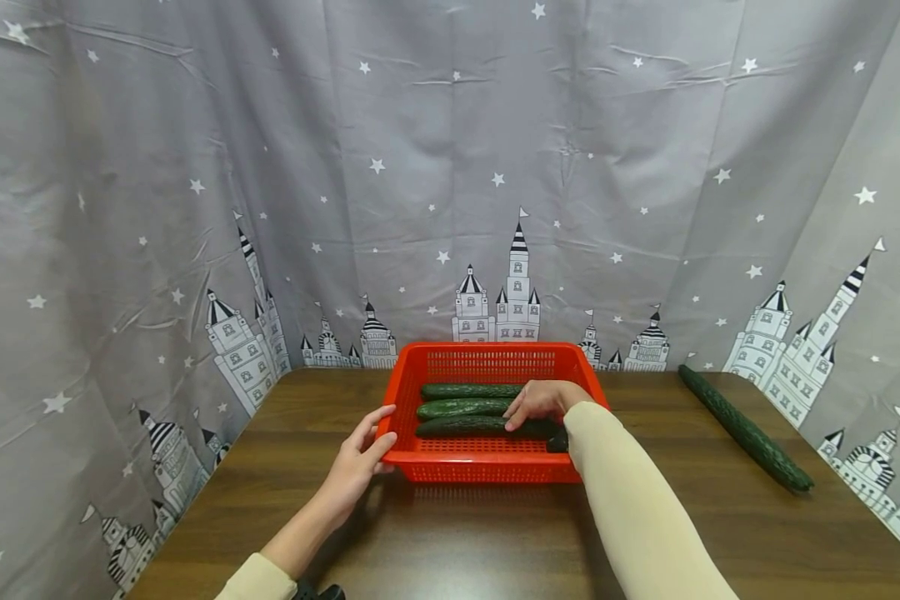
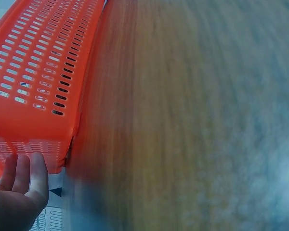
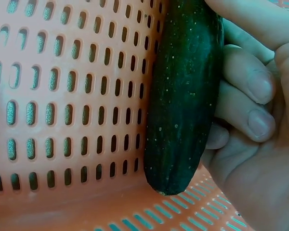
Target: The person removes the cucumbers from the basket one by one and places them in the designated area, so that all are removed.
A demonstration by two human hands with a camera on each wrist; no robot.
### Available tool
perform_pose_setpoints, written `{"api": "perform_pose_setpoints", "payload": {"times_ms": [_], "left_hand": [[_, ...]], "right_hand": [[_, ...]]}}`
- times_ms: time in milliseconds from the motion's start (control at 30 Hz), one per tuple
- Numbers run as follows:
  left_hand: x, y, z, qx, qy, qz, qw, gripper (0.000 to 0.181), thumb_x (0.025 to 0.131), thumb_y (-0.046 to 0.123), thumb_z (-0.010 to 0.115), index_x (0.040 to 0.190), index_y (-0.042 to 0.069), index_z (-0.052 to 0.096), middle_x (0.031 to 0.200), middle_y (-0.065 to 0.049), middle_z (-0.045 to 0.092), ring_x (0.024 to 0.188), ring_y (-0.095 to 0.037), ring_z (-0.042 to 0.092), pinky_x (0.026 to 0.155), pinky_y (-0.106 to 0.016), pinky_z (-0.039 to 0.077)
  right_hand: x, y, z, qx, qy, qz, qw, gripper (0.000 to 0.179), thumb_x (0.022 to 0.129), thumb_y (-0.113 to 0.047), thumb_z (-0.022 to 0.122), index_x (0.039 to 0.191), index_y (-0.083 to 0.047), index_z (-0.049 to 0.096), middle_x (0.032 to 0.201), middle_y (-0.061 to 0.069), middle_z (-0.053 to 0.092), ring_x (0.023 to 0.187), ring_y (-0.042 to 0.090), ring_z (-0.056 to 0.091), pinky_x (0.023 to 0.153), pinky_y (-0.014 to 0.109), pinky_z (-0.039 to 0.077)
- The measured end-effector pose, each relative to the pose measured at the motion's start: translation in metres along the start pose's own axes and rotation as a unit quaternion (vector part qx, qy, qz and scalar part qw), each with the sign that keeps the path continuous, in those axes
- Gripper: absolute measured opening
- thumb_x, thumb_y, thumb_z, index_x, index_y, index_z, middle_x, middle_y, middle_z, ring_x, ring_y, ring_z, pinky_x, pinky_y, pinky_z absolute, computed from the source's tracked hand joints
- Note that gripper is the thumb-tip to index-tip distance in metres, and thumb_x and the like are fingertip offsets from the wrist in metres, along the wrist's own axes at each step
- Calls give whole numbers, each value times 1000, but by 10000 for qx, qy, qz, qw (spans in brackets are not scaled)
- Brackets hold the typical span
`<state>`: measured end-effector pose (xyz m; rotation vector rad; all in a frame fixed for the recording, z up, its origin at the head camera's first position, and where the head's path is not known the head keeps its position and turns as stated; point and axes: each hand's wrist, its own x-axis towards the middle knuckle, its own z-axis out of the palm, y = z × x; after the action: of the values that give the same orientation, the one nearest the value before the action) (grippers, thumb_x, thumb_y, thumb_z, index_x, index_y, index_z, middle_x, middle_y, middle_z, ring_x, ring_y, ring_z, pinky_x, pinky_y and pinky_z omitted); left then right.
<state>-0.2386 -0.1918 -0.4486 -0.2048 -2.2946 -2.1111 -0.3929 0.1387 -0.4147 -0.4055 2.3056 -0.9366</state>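
A red perforated plastic basket (image 1: 487, 457) stands on the table. Three dark green cucumbers lie side by side in it: a far cucumber (image 1: 465, 390), a middle cucumber (image 1: 457, 407) and a near cucumber (image 1: 453, 427). My right hand (image 1: 543, 400) reaches over the right side and grips the near cucumber, thumb on one side. In the right wrist view, curled fingers (image 3: 248, 86) lie along this cucumber (image 3: 185, 101), next to the slotted wall. My left hand (image 1: 356, 454) touches the basket's left rim near the front corner; extended fingers (image 2: 23, 174) meet the end wall.
Another long cucumber (image 1: 746, 429) lies slanted on the table's right side. The brown wooden table (image 1: 487, 542) ends at a grey curtain (image 1: 450, 167) printed with castles and stars, which hangs behind and along both sides.
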Motion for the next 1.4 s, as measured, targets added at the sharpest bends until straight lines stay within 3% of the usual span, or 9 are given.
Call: {"api": "perform_pose_setpoints", "payload": {"times_ms": [333,700,967,1200,1400], "left_hand": [[0,1,1,2,58,-27,10000,49,102,19,59,148,21,46,132,-26,52,94,-21,64,83,-39,56],[0,1,0,-23,43,-33,10000,49,101,21,60,148,23,46,133,-25,52,95,-22,64,83,-38,56],[0,0,0,7,96,-83,9999,49,101,22,61,148,24,47,131,-22,54,95,-24,63,85,-41,56],[-3,-2,0,-32,204,-121,9997,48,101,21,61,147,23,48,129,-22,55,95,-23,64,84,-42,56],[-1,-2,1,15,206,-20,9998,47,101,21,61,147,23,49,126,-22,55,95,-22,63,83,-42,56]], "right_hand": [[-9,-8,3,225,87,-202,9995,34,82,-12,80,114,-1,76,123,9,71,113,17,61,104,41,49],[1,-6,-3,125,202,-353,9991,30,80,-14,83,108,-3,78,118,8,74,111,15,62,103,39,50],[0,-9,-5,85,317,-674,9972,25,78,-14,84,100,-4,80,110,7,76,107,14,65,97,34,52],[-1,-14,-8,-24,328,-1080,9936,23,78,-15,83,99,-5,81,107,7,77,97,9,65,85,29,55],[-4,-17,-12,-62,548,-1317,9898,23,80,-20,82,98,-6,81,108,7,77,101,13,64,84,29,54]]}}
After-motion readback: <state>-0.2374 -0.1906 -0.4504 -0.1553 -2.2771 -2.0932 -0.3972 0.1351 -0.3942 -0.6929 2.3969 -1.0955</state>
